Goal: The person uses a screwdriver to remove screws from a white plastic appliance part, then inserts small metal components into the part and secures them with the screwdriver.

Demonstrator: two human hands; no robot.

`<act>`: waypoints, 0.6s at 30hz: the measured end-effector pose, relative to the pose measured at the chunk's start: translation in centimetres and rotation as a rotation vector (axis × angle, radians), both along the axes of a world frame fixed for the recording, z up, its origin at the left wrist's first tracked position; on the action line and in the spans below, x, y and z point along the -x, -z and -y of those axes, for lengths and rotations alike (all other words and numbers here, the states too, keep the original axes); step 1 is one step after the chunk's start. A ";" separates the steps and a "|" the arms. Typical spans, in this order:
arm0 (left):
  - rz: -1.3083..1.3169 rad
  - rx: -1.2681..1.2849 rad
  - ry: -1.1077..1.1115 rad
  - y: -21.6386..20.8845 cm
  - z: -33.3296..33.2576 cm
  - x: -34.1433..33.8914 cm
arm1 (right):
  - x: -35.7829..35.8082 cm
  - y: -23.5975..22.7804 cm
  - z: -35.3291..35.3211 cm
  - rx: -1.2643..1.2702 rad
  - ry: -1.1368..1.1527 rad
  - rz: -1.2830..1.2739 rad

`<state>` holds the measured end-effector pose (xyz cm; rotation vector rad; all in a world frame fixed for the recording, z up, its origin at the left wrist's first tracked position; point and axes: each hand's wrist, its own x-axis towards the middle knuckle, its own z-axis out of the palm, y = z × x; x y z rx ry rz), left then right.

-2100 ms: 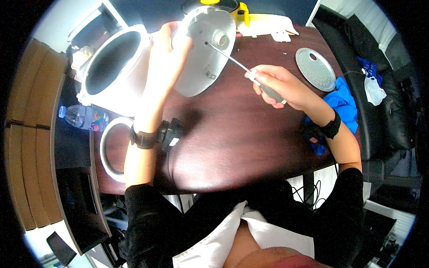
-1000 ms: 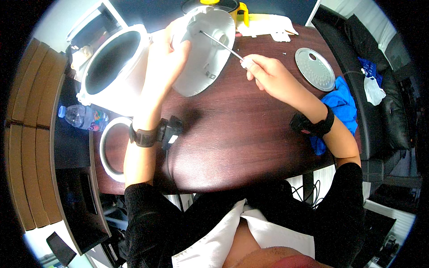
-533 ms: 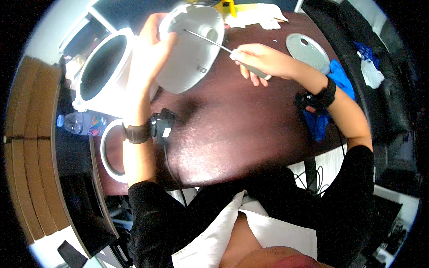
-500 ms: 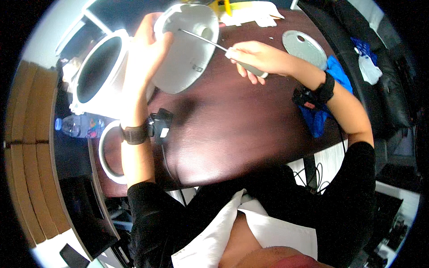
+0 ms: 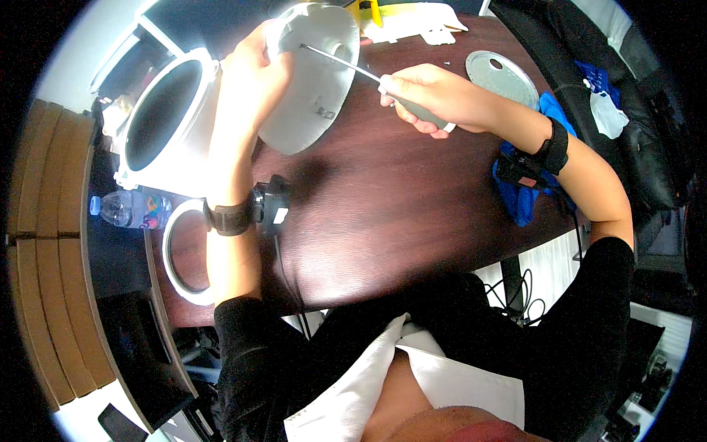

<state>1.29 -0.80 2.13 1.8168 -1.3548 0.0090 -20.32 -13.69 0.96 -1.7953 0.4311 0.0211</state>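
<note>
My left hand (image 5: 256,77) is closed on the left rim of a white, hollow, rounded housing (image 5: 305,110), which stands tilted over the far part of the table with its inside showing. My right hand (image 5: 442,96) grips the pale grey handle of a screwdriver (image 5: 345,63). Its long thin metal shaft points up and left into the housing, and the tip lies against or close to the inner wall. Whether it sits on a screw is too small to tell. Both wrists wear black straps with small devices.
Left of the housing stands a white drum-shaped part (image 5: 197,136) with a dark opening. A white ring (image 5: 172,254) lies near the left edge, beside a plastic bottle (image 5: 125,208). At the right are a perforated round plate (image 5: 508,82) and blue cloth (image 5: 521,202). Brown table (image 5: 383,206).
Both hands and forearms have shifted slightly to the right. The housing has moved a little and the screwdriver has gone right with my hand, its tip still inside the housing.
</note>
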 end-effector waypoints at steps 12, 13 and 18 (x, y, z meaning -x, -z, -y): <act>-0.009 -0.005 -0.036 0.1 -0.2 -0.2 | -1.1 0.8 0.3 0.355 0.037 -0.061; 0.016 0.005 -0.042 0.1 -0.3 -0.1 | -1.2 1.5 0.8 0.551 0.025 0.098; 0.055 0.004 -0.055 -0.2 -0.4 0.7 | -0.9 3.0 1.8 1.020 0.073 0.417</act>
